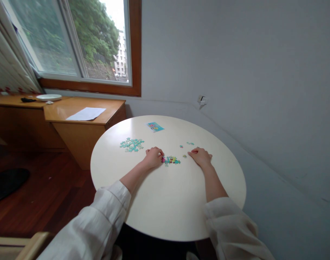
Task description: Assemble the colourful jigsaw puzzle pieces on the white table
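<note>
1. Puzzle patch [171, 160]: small, joined, teal with yellow and pink, lying near the middle of the round table [167, 213], between the two hands.
2. Left hand [153, 157]: touching the patch's left edge, fingers curled inward; possibly pinching a pink piece there, too small to tell.
3. Right hand [200, 156]: palm down on the tabletop just right of the patch, fingers released and flat, holding nothing. Best kept there as a stop against sliding.
4. Pressing a piece home: push straight down, not sideways, to avoid splitting the joined part. Line up the tab first, then seat it with one fingertip.
5. Stray pieces [190, 143] near the right hand: worth trying first, being closest.
6. Heap of pieces [131, 144], further left and well apart from the patch: sort by colour before reaching.
7. Picture card [155, 126] at the far edge: glance there to check placement.
</note>
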Motion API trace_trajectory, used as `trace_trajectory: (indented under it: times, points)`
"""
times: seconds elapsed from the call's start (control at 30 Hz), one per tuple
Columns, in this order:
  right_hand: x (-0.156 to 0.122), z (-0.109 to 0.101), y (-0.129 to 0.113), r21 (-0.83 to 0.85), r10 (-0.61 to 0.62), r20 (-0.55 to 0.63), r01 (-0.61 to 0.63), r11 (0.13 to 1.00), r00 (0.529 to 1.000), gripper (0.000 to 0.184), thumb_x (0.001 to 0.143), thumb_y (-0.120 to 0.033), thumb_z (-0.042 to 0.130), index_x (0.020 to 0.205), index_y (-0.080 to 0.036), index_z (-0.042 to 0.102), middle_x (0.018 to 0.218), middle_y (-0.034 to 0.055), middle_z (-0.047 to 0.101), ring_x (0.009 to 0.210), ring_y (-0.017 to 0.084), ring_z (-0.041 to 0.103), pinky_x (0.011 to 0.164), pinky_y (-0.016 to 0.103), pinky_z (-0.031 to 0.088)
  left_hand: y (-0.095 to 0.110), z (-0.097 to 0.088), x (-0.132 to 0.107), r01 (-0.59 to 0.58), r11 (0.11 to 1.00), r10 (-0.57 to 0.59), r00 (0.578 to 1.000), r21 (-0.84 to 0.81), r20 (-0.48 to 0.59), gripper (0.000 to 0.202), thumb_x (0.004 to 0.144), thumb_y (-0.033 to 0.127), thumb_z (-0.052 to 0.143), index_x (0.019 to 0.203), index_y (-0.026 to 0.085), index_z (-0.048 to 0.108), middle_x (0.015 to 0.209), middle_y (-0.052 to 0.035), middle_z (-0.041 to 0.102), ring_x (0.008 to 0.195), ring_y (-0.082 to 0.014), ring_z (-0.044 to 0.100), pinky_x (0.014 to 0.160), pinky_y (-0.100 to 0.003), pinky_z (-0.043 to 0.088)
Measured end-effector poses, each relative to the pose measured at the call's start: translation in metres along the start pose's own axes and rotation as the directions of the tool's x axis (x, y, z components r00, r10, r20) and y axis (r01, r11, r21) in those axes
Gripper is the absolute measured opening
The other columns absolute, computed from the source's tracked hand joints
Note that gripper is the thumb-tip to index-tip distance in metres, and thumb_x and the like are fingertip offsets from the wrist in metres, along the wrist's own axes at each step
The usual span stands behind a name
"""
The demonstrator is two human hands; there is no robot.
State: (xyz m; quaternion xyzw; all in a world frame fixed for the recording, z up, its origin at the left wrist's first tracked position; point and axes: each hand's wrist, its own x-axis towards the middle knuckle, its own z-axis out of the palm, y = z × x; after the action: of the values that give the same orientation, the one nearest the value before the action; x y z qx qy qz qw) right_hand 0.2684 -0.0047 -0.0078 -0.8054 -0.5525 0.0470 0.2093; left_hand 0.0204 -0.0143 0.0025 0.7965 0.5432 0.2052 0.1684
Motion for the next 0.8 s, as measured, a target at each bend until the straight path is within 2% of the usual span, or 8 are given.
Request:
trace_trajectory:
  times: [0.5, 0.63, 0.8]
  points:
    - [0.0006, 0.0005, -0.0033, -0.038, 0.029, 0.054, -0.027, 0.999, 0.998, 0.024, 0.070, -0.043, 0.063, 0.081, -0.022, 0.068, 0.095, 0.0055, 0.067, 0.097, 0.025, 0.056, 0.084, 0.041, 0.033, -0.0033, 0.0028, 0.0022, -0.006, 1.000, 0.006, 1.000, -0.008, -0.008, 0.024, 0.076, 0.013, 0.047, 0.085, 0.021, 0.068, 0.102, -0.0049, 0.065, 0.104, -0.0208, 0.055, 0.094, -0.038, 0.036]
    - [0.0013, 0.0017, -0.0032, -0.054, 0.021, 0.041, -0.019, 0.998, 0.999, 0.025, 0.070, -0.043, 0.063, 0.082, -0.021, 0.067, 0.095, 0.0060, 0.067, 0.098, 0.025, 0.055, 0.085, 0.041, 0.032, -0.0024, 0.0020, 0.0015, -0.005, 1.000, 0.005, 1.000, -0.006, -0.010, 0.024, 0.076, 0.013, 0.047, 0.085, 0.021, 0.068, 0.101, -0.0047, 0.065, 0.103, -0.0207, 0.055, 0.094, -0.038, 0.036]
    - [0.0016, 0.0042, -0.0031, 0.003, 0.009, 0.012, -0.009, 1.000, 1.000, 0.025, 0.066, -0.039, 0.067, 0.082, -0.020, 0.064, 0.090, 0.0047, 0.068, 0.091, 0.023, 0.058, 0.082, 0.038, 0.034, -0.0010, 0.0005, 0.0007, 0.002, 1.000, -0.002, 1.000, -0.015, -0.010, 0.024, 0.075, 0.012, 0.047, 0.084, 0.021, 0.067, 0.102, -0.0042, 0.065, 0.103, -0.0198, 0.055, 0.095, -0.037, 0.036]
